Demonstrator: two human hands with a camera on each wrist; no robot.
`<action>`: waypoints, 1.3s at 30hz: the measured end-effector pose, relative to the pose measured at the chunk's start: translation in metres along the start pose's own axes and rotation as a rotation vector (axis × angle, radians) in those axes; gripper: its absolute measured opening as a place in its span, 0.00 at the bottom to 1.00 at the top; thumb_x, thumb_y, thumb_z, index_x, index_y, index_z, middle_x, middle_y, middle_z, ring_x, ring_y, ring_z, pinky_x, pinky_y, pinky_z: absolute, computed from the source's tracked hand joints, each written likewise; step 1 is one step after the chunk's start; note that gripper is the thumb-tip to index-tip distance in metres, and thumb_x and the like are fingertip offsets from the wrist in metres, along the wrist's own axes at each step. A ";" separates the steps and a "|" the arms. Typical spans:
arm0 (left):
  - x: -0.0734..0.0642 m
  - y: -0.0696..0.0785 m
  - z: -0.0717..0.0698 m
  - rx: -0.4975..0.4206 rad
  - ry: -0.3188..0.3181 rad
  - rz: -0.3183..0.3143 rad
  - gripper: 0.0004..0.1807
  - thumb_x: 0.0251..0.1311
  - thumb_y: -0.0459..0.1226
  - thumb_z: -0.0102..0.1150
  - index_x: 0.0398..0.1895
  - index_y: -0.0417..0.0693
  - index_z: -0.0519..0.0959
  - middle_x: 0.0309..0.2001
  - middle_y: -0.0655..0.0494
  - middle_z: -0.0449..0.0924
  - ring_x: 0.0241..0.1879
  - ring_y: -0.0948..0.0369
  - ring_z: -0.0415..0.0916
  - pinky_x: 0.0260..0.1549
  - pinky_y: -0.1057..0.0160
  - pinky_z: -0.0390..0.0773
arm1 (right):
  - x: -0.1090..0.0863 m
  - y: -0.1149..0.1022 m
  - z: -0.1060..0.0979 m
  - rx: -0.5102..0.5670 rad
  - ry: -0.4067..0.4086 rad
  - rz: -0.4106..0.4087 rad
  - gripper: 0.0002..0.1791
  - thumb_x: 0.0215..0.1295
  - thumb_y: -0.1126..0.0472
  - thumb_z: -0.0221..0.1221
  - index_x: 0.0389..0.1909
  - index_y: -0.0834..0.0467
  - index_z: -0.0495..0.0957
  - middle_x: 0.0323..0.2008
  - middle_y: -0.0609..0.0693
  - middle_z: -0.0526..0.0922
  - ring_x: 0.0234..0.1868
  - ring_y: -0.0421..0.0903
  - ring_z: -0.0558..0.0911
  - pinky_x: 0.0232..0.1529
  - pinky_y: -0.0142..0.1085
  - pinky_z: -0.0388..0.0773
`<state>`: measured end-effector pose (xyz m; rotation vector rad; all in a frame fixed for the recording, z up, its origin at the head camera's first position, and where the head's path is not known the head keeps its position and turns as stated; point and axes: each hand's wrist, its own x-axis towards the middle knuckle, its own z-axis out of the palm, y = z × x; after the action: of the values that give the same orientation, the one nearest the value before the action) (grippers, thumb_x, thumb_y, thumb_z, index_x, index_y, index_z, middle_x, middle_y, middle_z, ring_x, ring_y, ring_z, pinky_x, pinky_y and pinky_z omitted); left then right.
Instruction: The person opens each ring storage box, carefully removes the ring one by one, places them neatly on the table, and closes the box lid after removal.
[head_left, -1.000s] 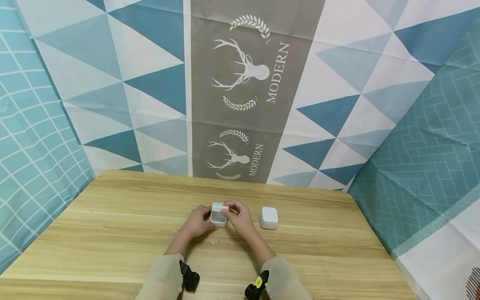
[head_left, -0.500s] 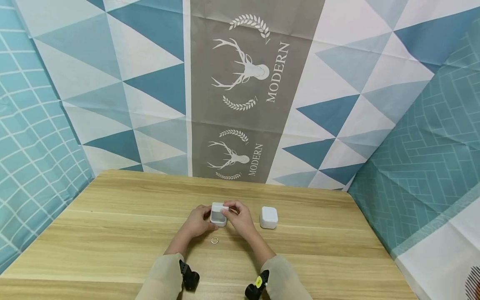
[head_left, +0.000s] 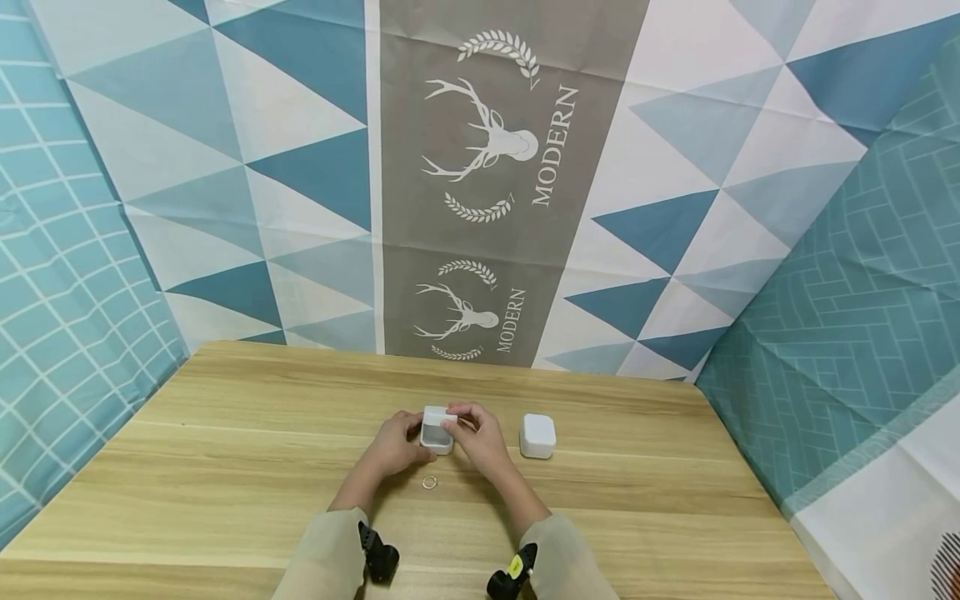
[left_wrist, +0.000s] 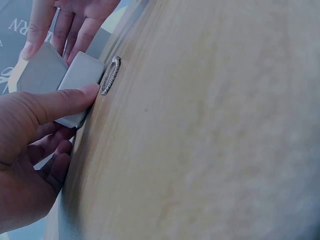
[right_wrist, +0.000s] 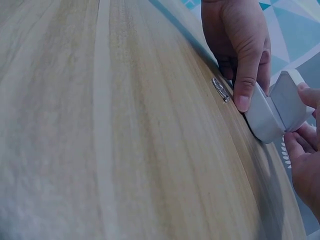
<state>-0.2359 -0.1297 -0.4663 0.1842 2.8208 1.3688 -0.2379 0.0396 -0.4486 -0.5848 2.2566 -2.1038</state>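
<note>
Lidded white box held two-handed, ring lying just off at 6 o'clock

White box point(head_left: 437, 447) sits mid-worktop point(head_left: 300, 467), lid point(head_left: 439, 415) raised, mouth toward the person. Left grip point(head_left: 395, 442), at approx. 9 o'clock, is curled round the base, thumb on the near side, fingers behind. Right grip point(head_left: 477, 433), approx. 3 o'clock, is nearly closed, pinching the lid's edge btwn thumb & fingers. Inside looks grey; can't tell if there's an insert.

Handling, my est.: box prob. light & stiff, smooth faces a bit slippery, rounded corners giving little purchase. Best hold = base by opposite sides, low down, w/ lid taken at its free edge. Hinge is prob. the weak spot, so no twisting.

Ring point(head_left: 430, 482) lies flat at 6 o'clock from the box, near it, untouched. Looks like metal w/ a beaded band: v. light, hard, apt to skid. Pinch across the band w/ fingertips, or tip one edge up 1st.

2nd box point(head_left: 537, 436), lid down, stands at 3 o'clock, beyond the right grip; prob. same wt. & feel.
</note>
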 end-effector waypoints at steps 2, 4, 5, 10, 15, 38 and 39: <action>0.000 0.000 0.000 -0.006 -0.003 -0.005 0.38 0.40 0.34 0.72 0.59 0.32 0.70 0.51 0.41 0.75 0.56 0.44 0.70 0.60 0.45 0.66 | 0.000 0.001 0.000 0.003 0.000 -0.005 0.12 0.59 0.72 0.59 0.42 0.75 0.74 0.54 0.72 0.72 0.59 0.63 0.72 0.61 0.40 0.71; 0.000 0.000 0.001 -0.004 -0.005 -0.004 0.38 0.40 0.33 0.72 0.59 0.32 0.70 0.51 0.41 0.75 0.56 0.44 0.70 0.60 0.44 0.66 | 0.000 0.001 0.000 0.004 0.000 -0.010 0.12 0.59 0.72 0.59 0.42 0.75 0.74 0.54 0.72 0.72 0.58 0.63 0.72 0.61 0.39 0.71; 0.000 0.000 0.001 -0.002 -0.006 -0.003 0.38 0.40 0.33 0.72 0.59 0.32 0.70 0.51 0.41 0.75 0.56 0.44 0.70 0.60 0.44 0.66 | 0.000 0.002 0.000 0.006 0.000 -0.014 0.12 0.59 0.72 0.58 0.42 0.75 0.74 0.54 0.73 0.71 0.58 0.63 0.72 0.61 0.39 0.71; 0.000 0.000 0.001 -0.003 -0.007 -0.003 0.38 0.40 0.34 0.73 0.59 0.32 0.71 0.51 0.42 0.75 0.56 0.45 0.70 0.60 0.45 0.66 | -0.001 0.002 0.000 0.010 0.004 -0.012 0.12 0.58 0.72 0.59 0.42 0.75 0.74 0.55 0.73 0.71 0.58 0.63 0.72 0.62 0.44 0.70; 0.000 -0.002 0.002 -0.007 -0.005 -0.003 0.38 0.40 0.34 0.73 0.59 0.32 0.70 0.51 0.42 0.75 0.56 0.45 0.70 0.60 0.45 0.66 | -0.001 0.001 0.001 0.011 0.013 -0.012 0.12 0.58 0.72 0.59 0.42 0.75 0.74 0.54 0.73 0.71 0.58 0.63 0.72 0.62 0.45 0.69; 0.001 -0.002 0.002 0.002 -0.002 0.002 0.38 0.40 0.34 0.73 0.59 0.32 0.71 0.51 0.42 0.75 0.56 0.45 0.70 0.59 0.45 0.67 | -0.004 0.003 0.002 0.014 0.016 -0.013 0.13 0.58 0.72 0.59 0.42 0.76 0.73 0.56 0.73 0.70 0.60 0.63 0.71 0.63 0.47 0.67; 0.001 -0.002 0.002 0.002 -0.001 0.001 0.38 0.40 0.34 0.73 0.59 0.32 0.71 0.51 0.42 0.75 0.56 0.45 0.70 0.59 0.45 0.67 | -0.004 0.003 0.002 0.013 0.016 -0.012 0.13 0.58 0.72 0.59 0.42 0.76 0.73 0.56 0.72 0.70 0.60 0.63 0.71 0.63 0.47 0.67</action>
<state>-0.2367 -0.1294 -0.4689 0.1872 2.8220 1.3650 -0.2346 0.0387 -0.4524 -0.5851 2.2513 -2.1343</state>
